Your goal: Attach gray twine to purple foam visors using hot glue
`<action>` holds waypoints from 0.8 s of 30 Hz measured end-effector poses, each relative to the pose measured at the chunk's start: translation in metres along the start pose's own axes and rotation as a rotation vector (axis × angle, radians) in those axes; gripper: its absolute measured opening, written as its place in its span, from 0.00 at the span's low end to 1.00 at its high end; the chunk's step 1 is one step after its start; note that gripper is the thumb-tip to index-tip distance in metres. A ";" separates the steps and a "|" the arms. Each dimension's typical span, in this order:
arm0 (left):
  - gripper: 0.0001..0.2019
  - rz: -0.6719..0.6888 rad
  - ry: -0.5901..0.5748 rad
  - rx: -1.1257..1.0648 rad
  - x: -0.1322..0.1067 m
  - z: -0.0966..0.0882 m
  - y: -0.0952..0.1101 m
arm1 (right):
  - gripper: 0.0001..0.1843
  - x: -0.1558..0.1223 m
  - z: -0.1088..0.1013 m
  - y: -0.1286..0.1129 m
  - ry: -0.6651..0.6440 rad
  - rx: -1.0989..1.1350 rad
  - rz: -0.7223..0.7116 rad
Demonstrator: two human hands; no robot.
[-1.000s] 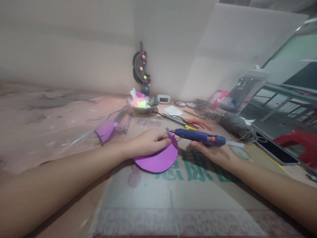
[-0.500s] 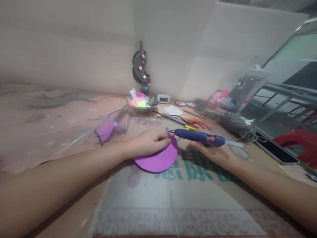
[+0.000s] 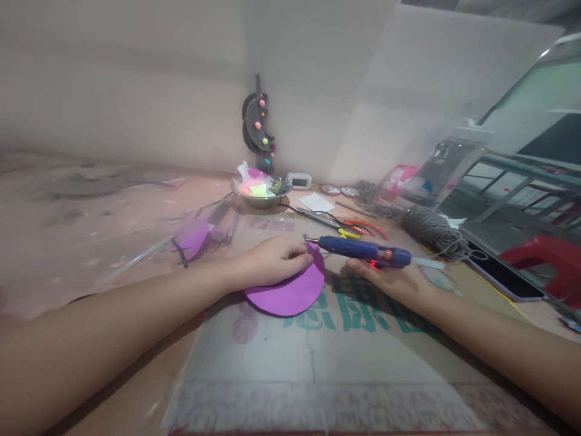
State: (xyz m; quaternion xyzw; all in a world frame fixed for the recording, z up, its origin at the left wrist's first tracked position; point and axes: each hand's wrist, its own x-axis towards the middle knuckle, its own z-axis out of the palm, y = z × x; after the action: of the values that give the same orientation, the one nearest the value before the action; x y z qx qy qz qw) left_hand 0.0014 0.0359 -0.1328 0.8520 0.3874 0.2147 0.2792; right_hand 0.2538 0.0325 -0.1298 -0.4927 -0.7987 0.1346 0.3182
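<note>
A round purple disc (image 3: 290, 293), cut from paper or felt, lies on the printed cardboard sheet. My left hand (image 3: 279, 260) is closed on its upper part, thumb and fingers together near the far edge. My right hand (image 3: 390, 278) grips a blue hot glue gun (image 3: 358, 248), a pale glue stick jutting from its back end. The metal nozzle points left and meets the disc's far edge just beyond my left fingertips, where a small grey bit shows. A red light glows under the gun's body. Its handle is mostly hidden by my hand.
Behind the hands are scissors (image 3: 318, 219), orange-handled pliers (image 3: 365, 227), a metal bowl of bright bits (image 3: 261, 198) and grey yarn (image 3: 431, 230). A phone (image 3: 503, 272) lies at right. Another purple piece (image 3: 193, 240) is at left. A dark crescent ornament (image 3: 258, 124) stands against the wall.
A red light now shows beneath the glue gun, where none was visible before. Both hands, the gun and the disc stay nearly in place.
</note>
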 end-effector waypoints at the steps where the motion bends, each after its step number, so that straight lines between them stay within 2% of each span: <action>1: 0.14 -0.001 -0.001 0.000 0.000 0.000 0.000 | 0.10 0.000 0.000 -0.001 0.004 0.000 0.000; 15: 0.15 -0.006 0.009 -0.006 0.000 0.001 -0.001 | 0.12 0.001 0.000 0.001 0.003 -0.050 -0.007; 20: 0.15 -0.011 0.006 0.013 -0.001 0.000 -0.001 | 0.07 0.002 0.002 0.007 0.001 0.061 -0.022; 24: 0.15 -0.005 0.005 0.022 0.000 -0.001 -0.001 | 0.10 0.003 0.001 0.003 0.001 0.083 0.016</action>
State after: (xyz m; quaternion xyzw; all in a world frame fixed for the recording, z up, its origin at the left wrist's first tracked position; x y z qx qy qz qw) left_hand 0.0003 0.0363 -0.1331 0.8535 0.3926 0.2116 0.2696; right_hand 0.2538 0.0364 -0.1311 -0.4856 -0.7882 0.1698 0.3379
